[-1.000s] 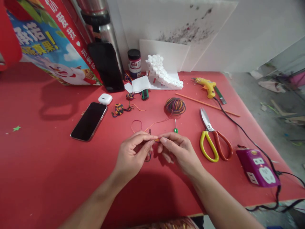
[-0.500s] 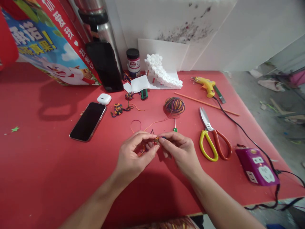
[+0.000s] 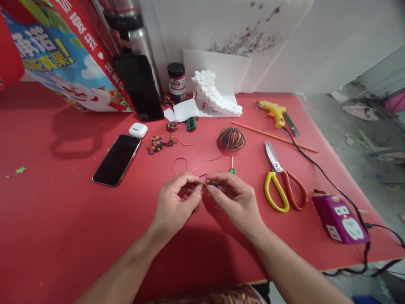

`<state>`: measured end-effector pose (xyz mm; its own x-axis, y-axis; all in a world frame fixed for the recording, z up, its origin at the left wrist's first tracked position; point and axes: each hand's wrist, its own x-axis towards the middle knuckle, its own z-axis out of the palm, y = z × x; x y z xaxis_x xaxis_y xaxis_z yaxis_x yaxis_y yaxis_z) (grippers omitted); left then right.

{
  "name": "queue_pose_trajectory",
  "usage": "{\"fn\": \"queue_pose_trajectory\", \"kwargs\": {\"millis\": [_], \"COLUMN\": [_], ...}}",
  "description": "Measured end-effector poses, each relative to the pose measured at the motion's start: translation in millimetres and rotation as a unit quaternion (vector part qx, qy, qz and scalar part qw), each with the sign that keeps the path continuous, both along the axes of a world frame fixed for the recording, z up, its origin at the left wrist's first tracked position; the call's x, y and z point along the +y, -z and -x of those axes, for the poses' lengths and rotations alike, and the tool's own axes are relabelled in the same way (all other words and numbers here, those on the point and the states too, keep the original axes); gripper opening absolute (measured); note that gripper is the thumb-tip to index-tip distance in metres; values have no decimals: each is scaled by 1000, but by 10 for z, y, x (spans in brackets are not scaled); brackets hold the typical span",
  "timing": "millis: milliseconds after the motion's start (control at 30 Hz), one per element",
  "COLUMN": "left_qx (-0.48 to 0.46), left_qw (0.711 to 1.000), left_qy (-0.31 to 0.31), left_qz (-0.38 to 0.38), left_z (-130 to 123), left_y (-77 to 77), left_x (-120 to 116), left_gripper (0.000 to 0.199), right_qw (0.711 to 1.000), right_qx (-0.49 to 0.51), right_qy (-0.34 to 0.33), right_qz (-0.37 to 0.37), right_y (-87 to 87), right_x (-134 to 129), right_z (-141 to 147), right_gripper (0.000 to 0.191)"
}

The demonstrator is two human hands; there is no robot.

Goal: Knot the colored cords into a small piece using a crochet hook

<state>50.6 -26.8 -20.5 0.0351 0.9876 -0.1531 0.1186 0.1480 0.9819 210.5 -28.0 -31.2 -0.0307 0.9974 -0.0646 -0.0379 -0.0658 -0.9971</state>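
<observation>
Between my fingertips is a small piece of knotted multicoloured cord (image 3: 205,184), mostly hidden by the fingers. My left hand (image 3: 177,197) pinches its left end, and my right hand (image 3: 236,196) pinches the right end, where dark cord shows. A thin orange strand runs from the piece up to a ball of multicoloured cord (image 3: 232,139) on the table. Just beyond my right fingers lies a small tool with a green handle (image 3: 233,171) and a thin metal shaft. To the left, a knotted cord piece (image 3: 156,144) lies with loose tails.
Scissors (image 3: 276,177), a yellow glue gun (image 3: 274,112), an orange stick (image 3: 275,137) and a purple power socket box (image 3: 341,219) are on the right. A phone (image 3: 117,160) and white earbud case (image 3: 138,130) lie left. A white model (image 3: 215,95) and jars (image 3: 177,82) stand behind.
My left thumb and fingertips have closed into a tighter pinch and shifted slightly left. The cord piece has turned a little between both hands, and dark cord shows at my right fingertips.
</observation>
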Motion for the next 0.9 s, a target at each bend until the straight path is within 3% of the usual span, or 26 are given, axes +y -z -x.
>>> {"fn": "queue_pose_trajectory", "kwargs": {"millis": [267, 900], "left_qx": [-96, -122], "left_qw": [991, 989], "left_qy": [-1, -9], "left_qz": [88, 87], "left_z": [15, 17], "left_y": [37, 24], "left_x": [8, 19], "left_gripper": [15, 15], "right_qw": [999, 998], "right_qx": [8, 1], "right_qy": [4, 16], "right_qz": [40, 54], "right_y": [-43, -49], "right_x": [4, 5], "right_z": [-4, -5], "right_gripper": [10, 12]}}
